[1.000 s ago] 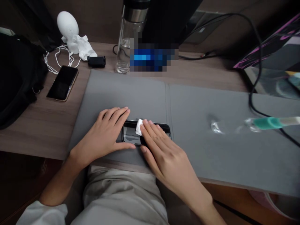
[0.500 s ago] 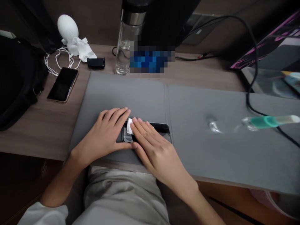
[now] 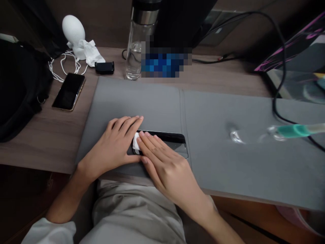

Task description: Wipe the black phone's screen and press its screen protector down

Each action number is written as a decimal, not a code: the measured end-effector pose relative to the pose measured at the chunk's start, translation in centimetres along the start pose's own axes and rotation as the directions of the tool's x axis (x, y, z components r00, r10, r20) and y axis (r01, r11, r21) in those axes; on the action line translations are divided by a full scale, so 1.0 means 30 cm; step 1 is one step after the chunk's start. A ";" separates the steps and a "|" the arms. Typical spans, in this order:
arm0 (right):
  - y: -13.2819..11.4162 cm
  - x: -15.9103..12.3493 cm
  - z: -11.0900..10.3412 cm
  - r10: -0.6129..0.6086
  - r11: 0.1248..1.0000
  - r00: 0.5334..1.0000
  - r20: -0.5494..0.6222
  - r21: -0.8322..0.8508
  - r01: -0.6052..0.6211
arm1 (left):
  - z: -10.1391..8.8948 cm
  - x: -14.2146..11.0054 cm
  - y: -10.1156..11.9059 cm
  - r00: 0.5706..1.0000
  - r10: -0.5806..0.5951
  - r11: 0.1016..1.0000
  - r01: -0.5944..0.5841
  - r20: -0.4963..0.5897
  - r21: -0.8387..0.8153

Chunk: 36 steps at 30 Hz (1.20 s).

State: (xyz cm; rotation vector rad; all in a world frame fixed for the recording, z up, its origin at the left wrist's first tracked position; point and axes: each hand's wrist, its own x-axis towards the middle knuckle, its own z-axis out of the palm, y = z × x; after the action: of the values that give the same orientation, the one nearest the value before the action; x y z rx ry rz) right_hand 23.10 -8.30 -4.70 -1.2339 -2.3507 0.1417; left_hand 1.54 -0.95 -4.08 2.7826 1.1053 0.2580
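Note:
A smartphone [image 3: 175,137] with a dark, glossy screen lies flat on the grey desk mat [image 3: 142,98]. My left hand [image 3: 115,144] braces the phone's left end, thumb at the near edge and index finger at the far edge. Flat on the screen, my right hand [image 3: 165,161] presses a folded white tissue [image 3: 136,141] with its fingertips, close to the left end. The fingers cover part of the tissue and much of the screen. My right thumb lies near my left thumb at the phone's near edge.
Another phone [image 3: 69,91] lies on the desk at left, by a black bag [image 3: 20,91]. Behind stand a white egg-shaped device [image 3: 73,28], crumpled tissue [image 3: 91,52], a black clip [image 3: 104,67] and a glass bottle [image 3: 133,59]. At right are a blurred teal-and-clear object [image 3: 291,131] and a black cable [image 3: 283,67].
My right hand has slid the tissue a little to the left over the screen, uncovering more of the phone's right part. My left hand stays almost in place.

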 end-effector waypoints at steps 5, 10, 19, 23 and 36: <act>0.019 0.050 0.034 0.015 1.000 1.000 -0.007 0.011 -0.015 | -0.002 -0.002 -0.003 1.000 -0.013 1.000 0.013 0.007 -0.023; 0.022 0.047 0.027 0.013 0.999 1.000 0.006 0.041 -0.013 | -0.001 -0.004 -0.003 1.000 -0.028 0.999 0.028 0.007 -0.033; -0.007 0.009 -0.002 -0.034 0.997 0.999 0.004 0.073 0.034 | -0.011 0.000 -0.003 1.000 -0.012 1.000 0.013 0.025 -0.008; -0.023 -0.012 -0.003 -0.012 0.996 1.000 0.001 0.089 0.012 | -0.014 0.000 -0.005 1.000 -0.014 1.000 0.015 0.026 -0.019; 0.050 -0.136 -0.030 0.080 0.993 0.992 -0.097 -0.079 -0.087 | -0.017 0.002 -0.008 0.999 -0.037 0.997 0.037 0.016 -0.066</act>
State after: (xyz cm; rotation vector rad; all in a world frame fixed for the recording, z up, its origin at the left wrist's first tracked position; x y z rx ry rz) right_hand 26.59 -10.78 -5.83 -1.3493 -2.2456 0.0132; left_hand 1.32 -0.72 -3.63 2.6988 1.1225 0.2654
